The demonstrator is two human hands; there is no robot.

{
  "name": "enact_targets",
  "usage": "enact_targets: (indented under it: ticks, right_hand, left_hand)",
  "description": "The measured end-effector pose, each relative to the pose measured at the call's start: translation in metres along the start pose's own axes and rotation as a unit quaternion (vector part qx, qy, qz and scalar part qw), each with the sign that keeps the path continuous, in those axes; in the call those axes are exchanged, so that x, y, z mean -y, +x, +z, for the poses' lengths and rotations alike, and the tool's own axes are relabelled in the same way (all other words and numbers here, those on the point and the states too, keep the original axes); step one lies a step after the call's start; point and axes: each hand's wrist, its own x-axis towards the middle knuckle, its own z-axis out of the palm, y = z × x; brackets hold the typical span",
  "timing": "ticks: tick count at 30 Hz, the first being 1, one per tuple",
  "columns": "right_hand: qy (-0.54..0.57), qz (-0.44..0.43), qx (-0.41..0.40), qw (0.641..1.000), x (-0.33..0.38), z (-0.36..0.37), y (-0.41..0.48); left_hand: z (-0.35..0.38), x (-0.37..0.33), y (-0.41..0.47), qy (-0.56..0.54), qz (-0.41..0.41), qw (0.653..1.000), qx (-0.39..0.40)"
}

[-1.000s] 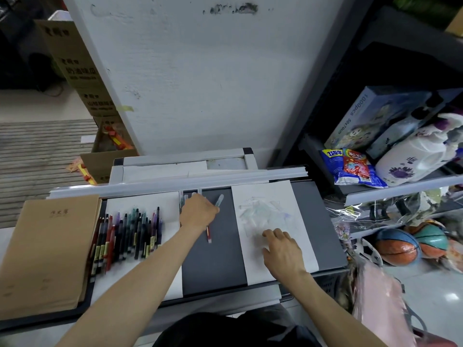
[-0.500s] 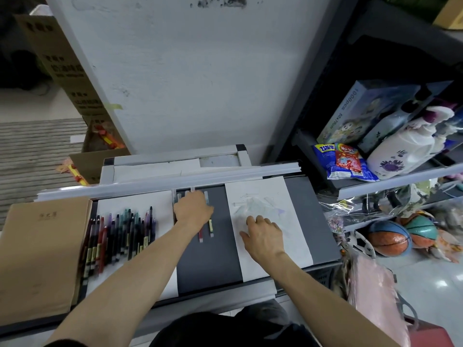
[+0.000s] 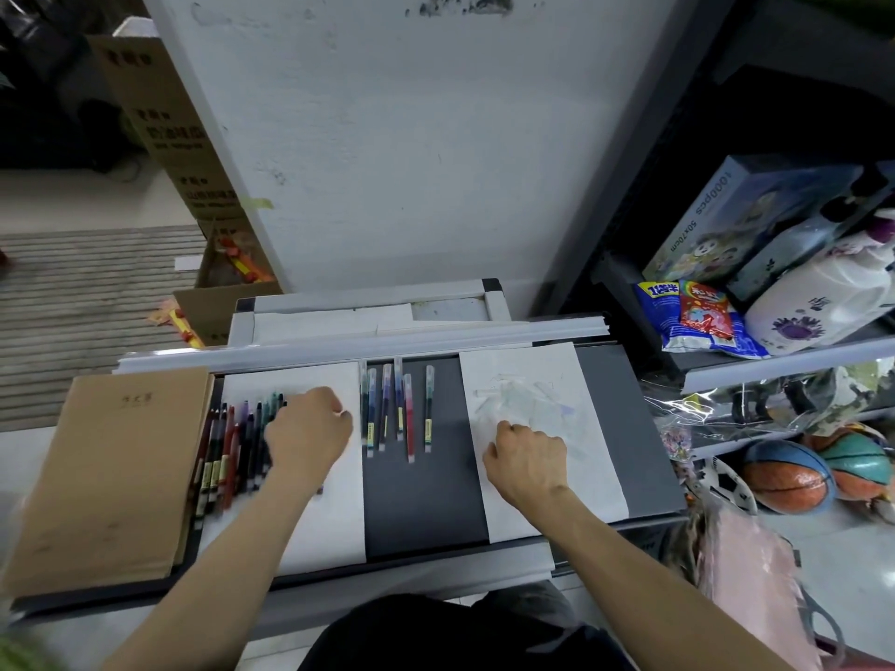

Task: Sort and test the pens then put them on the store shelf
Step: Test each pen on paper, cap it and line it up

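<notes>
Left of the dark strip (image 3: 421,501) of the counter, your left hand (image 3: 310,435) sits over the loose pile of pens (image 3: 227,452) on the white sheet (image 3: 334,530), at the side of the pile nearest the strip. Its fingers are curled down. I cannot tell whether a pen is already between them, because the knuckles hide the tips. Right of the strip, your right hand (image 3: 528,460) rests with bent fingers on the test sheet (image 3: 591,428) and holds nothing that shows. On the strip itself lies the sorted row (image 3: 399,409), a handful of pens side by side.

The step in hand looks like taking the next pen from the pile.
- Pinch one barrel only, from the side of the pile nearest the strip.
- Lift it straight up before carrying it over, so its neighbours do not roll or fan out across the sheet.
- Put the right hand's weight on the test sheet so the paper does not slide when you scribble.
- Test on a bare patch, away from the faint marks at the sheet's middle, where a weak line is easy to judge.
- Lay the pen on the strip parallel to the row, just beside the last one and not across it.

The store shelf (image 3: 784,363), well to the right of the strip, comes later, I judge, since most pens lie in the pile.
</notes>
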Motion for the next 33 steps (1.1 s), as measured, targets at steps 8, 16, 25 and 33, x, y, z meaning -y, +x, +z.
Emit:
enact_targets:
  ticks: [8, 16, 25, 33]
  right_hand:
    - [0.084, -0.011, -0.049, 0.995, 0.002, 0.001, 0.007]
    - [0.495, 0.065, 0.012, 0.866, 0.013, -0.031, -0.016]
    - [0.655, 0.009, 0.031, 0.755, 0.013, -0.08, -0.052]
    - [0.681, -0.027, 0.047, 0.73, 0.008, -0.092, -0.05]
  left_hand:
    - [0.009, 0.042, -0.009, 0.041, -0.03, 0.998, 0.022]
    - [-0.01, 0.035, -0.02, -0.039, -0.005, 0.999, 0.036]
    - [-0.053, 0.006, -0.088, -0.286, 0.177, 0.924, 0.181]
    - [-0.06, 0.001, -0.101, -0.316, 0.213, 0.913, 0.146]
